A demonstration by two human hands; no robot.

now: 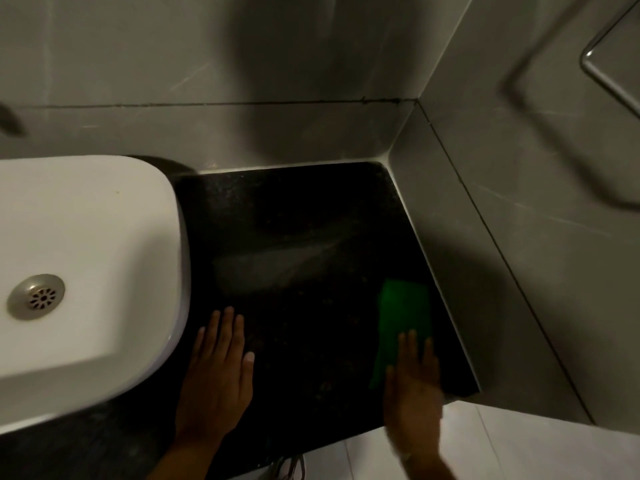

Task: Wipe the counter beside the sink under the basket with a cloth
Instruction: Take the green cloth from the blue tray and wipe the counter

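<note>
A black speckled counter (298, 244) lies between the white sink (86, 258) on the left and the grey tiled wall on the right. A green cloth (403, 313) lies flat on the counter near its right front corner. My right hand (414, 386) presses flat on the near end of the cloth, fingers spread and blurred by motion. My left hand (218, 372) rests flat on the counter beside the sink's rim, fingers together, holding nothing. No basket is in view.
Grey tiled walls (519, 202) close the counter at the back and right. A metal rail (609, 74) hangs on the right wall. The sink has a metal drain (36, 296). White floor tiles (519, 452) and a shoe (287, 467) show below the counter's front edge.
</note>
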